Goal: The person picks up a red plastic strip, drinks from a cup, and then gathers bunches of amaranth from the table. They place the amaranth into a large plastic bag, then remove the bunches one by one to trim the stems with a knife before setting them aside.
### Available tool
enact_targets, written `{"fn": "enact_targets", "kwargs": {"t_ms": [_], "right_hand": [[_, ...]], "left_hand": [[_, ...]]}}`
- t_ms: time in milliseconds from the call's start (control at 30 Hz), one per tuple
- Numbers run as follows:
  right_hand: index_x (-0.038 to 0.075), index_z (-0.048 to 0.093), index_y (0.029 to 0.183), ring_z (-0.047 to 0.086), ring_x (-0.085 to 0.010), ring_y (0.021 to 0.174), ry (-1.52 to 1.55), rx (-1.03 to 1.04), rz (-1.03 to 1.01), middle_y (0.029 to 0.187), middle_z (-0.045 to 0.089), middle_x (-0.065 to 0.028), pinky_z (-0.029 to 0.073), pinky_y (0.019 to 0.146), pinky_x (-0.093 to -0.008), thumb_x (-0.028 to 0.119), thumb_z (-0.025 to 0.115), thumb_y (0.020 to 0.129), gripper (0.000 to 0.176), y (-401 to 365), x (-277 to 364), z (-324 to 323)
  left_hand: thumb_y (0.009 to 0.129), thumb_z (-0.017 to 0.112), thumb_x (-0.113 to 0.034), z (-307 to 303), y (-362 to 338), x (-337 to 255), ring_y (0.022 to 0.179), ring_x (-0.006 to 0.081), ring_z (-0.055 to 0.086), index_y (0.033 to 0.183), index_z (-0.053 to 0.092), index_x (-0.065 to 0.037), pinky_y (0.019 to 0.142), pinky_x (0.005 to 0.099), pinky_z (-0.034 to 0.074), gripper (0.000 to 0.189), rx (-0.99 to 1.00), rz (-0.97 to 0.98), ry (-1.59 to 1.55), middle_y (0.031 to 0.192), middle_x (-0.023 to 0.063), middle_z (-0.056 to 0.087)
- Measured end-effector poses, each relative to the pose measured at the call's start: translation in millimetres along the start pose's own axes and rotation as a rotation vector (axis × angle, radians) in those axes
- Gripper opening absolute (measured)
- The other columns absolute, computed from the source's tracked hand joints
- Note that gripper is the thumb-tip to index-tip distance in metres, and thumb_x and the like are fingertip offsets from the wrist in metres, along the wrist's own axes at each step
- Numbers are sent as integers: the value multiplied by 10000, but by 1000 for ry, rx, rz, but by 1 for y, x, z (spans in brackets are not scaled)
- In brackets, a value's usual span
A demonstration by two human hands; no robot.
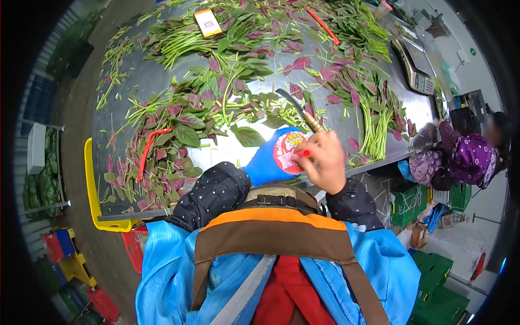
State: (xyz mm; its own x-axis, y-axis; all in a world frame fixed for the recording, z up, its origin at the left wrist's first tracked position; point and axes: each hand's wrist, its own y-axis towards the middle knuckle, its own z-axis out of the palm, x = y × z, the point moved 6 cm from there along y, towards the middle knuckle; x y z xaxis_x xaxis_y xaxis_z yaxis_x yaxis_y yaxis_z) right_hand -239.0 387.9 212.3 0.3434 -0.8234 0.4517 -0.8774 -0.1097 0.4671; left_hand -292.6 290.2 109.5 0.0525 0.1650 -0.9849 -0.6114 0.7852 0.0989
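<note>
My left hand (267, 160), in a blue glove, holds a round red-and-white labelled item (288, 150) close to my body at the table's front edge. My bare right hand (323, 161) is closed over that item's right side, with a small red piece (305, 153) at its fingertips. Just beyond my right hand lies a curved sickle (303, 110) with a wooden handle, its blade pointing away to the left. Purple-and-green leafy stems (187, 130) are spread over the metal table around both hands.
A phone (208, 23) lies among stems at the back. Red strips (323, 26) rest at the back and left. A scale (414, 65) stands at the right, near a person in purple (472, 158). A yellow crate (97, 200) is at the left edge.
</note>
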Motion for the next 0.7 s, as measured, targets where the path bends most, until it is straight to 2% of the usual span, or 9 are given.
{"fn": "enact_targets", "kwargs": {"t_ms": [33,67,200,233,333,367,433,533,700], "right_hand": [[92,636,821,459,-249,730,10,54,37,768,502,-59,356,641,-361,115,725,681,168,-4,-3,9],[76,643,869,466,-260,731,21,57,35,782,510,-69,373,656,-352,126,738,670,227,-7,-4,5],[36,639,942,494,-235,745,133,-159,147,834,544,-106,399,666,-336,171,774,637,360,-6,4,-52],[27,634,940,492,-219,736,181,-254,145,831,547,-97,404,646,-316,156,754,651,338,-7,5,-65],[8,624,902,489,-162,691,213,-357,256,800,524,-71,399,634,-271,112,685,738,203,-25,-10,-79],[3,620,898,487,-151,677,209,-362,293,794,518,-67,397,631,-265,89,666,762,167,-32,-20,-76],[-10,611,888,482,-137,657,212,-348,390,778,511,-60,392,622,-252,41,623,797,106,-47,-38,-65],[-5,610,856,475,-131,639,227,-281,500,745,511,-54,385,606,-243,16,613,799,62,-78,-70,-35],[11,626,823,482,-119,622,289,-186,600,710,515,-42,386,572,-243,15,629,794,30,-116,-96,0]], "left_hand": [[690,809,-206,-2,1,-3,1084,183,544,1261,349,-11,933,325,445,758,-8,63,83,1159,119,544],[684,813,-182,-3,0,-2,1089,183,545,1269,343,-13,940,324,444,768,2,27,7,1175,119,537],[662,820,-94,-4,-5,-20,1120,188,538,1296,324,-16,967,334,440,808,-44,-54,-225,1215,120,524],[638,824,-39,-3,-6,-30,1146,195,525,1310,313,-17,987,349,435,845,-25,-66,-315,1240,121,511],[630,829,-42,-8,-11,-77,1174,202,501,1329,293,-21,1003,360,429,881,52,70,-179,1281,129,472],[614,845,-73,-12,-14,-98,1186,209,490,1335,294,-24,1002,364,423,909,75,140,-11,1289,129,464],[569,884,-252,-13,-22,-132,1226,257,446,1326,322,-49,1042,401,341,964,81,144,-89,1310,133,448],[596,862,-302,-17,-27,-207,1182,317,474,1289,379,-65,997,426,370,877,200,253,74,1295,170,471],[638,822,-347,-13,-40,-251,1095,357,522,1201,495,-64,924,445,416,710,236,397,316,1239,188,515]]}}
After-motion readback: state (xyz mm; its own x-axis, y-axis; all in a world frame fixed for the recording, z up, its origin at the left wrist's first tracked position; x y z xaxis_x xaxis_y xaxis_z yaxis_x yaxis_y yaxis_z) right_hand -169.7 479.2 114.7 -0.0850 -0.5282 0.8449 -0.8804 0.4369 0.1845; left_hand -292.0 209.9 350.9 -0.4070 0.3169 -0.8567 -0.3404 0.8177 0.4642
